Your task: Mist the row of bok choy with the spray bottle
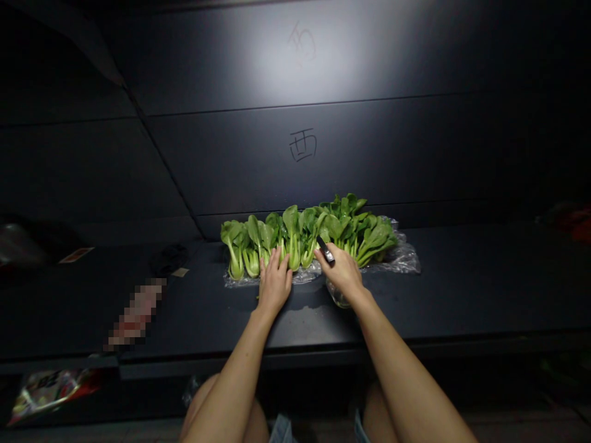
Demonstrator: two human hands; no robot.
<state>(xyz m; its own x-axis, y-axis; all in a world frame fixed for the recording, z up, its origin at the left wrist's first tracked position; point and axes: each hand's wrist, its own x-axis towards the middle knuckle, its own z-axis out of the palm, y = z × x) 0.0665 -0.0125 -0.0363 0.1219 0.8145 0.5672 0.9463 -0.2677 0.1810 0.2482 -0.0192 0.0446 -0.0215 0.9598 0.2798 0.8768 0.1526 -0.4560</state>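
Bok choy [292, 243], green and leafy, on clear crinkled plastic film [407, 259], far side of dark shelf [480, 295].
Left hand [275, 284]: fingers extended, touching it; right hand [345, 269]: fingers gripping clear, black-nozzled spray bottle [326, 252].

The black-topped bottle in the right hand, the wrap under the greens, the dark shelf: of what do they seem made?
Bottle: probably clear plastic, glossy, since its body looks see-through; glass is possible. Black top: likely hard plastic, with a bright highlight. Wrap: thin clear plastic film, crinkled with glints. Shelf: perhaps painted metal, satin; its sheen is soft, so coated board is possible.
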